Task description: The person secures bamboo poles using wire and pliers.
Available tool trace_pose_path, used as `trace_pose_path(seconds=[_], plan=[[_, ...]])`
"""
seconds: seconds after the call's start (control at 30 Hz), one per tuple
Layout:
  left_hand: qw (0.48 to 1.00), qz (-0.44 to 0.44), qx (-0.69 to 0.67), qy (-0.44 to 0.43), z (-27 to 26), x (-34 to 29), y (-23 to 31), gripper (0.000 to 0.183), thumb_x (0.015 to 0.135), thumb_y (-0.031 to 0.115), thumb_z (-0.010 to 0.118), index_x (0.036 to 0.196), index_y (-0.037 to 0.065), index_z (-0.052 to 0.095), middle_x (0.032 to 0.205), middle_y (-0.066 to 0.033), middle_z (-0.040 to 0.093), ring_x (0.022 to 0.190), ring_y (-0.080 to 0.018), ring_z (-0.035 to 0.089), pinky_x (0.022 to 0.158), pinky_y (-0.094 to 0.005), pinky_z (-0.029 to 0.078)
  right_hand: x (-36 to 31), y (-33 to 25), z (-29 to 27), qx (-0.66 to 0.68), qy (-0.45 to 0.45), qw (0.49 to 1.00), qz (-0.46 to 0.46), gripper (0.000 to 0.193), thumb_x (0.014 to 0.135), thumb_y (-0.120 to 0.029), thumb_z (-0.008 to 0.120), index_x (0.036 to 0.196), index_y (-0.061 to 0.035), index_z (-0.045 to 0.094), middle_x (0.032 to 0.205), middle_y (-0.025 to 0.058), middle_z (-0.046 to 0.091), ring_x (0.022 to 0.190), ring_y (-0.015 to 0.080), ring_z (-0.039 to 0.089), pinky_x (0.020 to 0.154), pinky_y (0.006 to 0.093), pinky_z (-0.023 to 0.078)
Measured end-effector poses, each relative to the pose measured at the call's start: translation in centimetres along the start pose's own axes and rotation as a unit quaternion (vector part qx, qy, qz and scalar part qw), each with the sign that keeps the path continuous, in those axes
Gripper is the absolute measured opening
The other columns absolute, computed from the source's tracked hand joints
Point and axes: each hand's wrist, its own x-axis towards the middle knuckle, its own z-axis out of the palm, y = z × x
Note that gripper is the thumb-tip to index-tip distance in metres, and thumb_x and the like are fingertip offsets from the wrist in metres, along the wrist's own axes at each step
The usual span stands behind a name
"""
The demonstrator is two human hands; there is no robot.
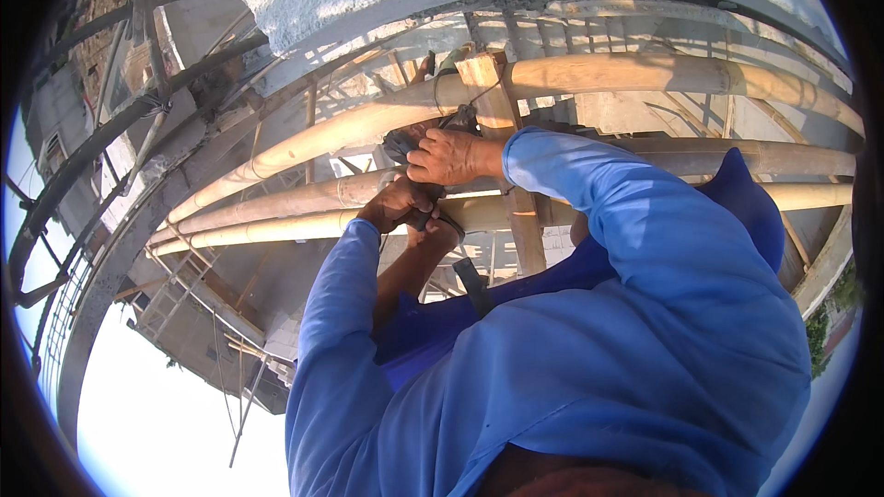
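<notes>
Bundle [399, 144] of dark material, between the upper bamboo pole [626, 75] and the middle pole [295, 198], sits under the curled fingers of the right hand [448, 156], while the left hand [394, 203] is clenched just below, its exact hold hidden. A loose grip could let it drop through the gaps, and with 2 hands occupied, a slipping foot [440, 236] near the lower pole [322, 225] could upset balance. Wooden post [490, 97] limits rightward room; leftward, the poles leave more space
</notes>
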Motion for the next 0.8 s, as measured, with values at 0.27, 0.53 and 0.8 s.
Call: trace_pose_path(seconds=[0.27,0.53,0.8], plan=[[0.987,0.087,-0.109,0.083,1.7,3.5,-5.3,0.029,0.073,0.014,0.059,0.099,0.001,0.060,0.084,-0.0170,0.063,0.066,-0.0296,0.062,0.061,-0.0379,0.051,-1.2,0.3,-1.0,0.051,-0.031,0.995,-0.076,0.009,0.079,-0.023,0.050,0.078,-0.0144,0.052,0.070,0.0013,0.051,0.062,0.0175,0.059,0.056,0.0335,0.041],[0.975,0.135,-0.115,0.131,3.3,4.3,-8.2,0.033,0.073,0.015,0.060,0.102,0.000,0.058,0.084,-0.0161,0.061,0.070,-0.0310,0.061,0.064,-0.0384,0.050,-1.6,-0.4,-1.4,0.074,-0.066,0.989,-0.108,0.007,0.079,-0.023,0.052,0.079,-0.0158,0.053,0.071,-0.0012,0.053,0.067,0.0146,0.059,0.059,0.0309,0.041],[0.890,0.184,0.388,0.155,-0.4,3.1,-5.1,0.038,0.072,0.016,0.061,0.106,0.000,0.056,0.085,-0.0153,0.060,0.074,-0.0323,0.060,0.066,-0.0389,0.048,0.6,0.1,-2.6,0.097,-0.166,0.981,-0.034,0.015,0.075,-0.020,0.058,0.086,-0.0113,0.054,0.075,0.0042,0.055,0.065,0.0215,0.061,0.055,0.0345,0.044]])
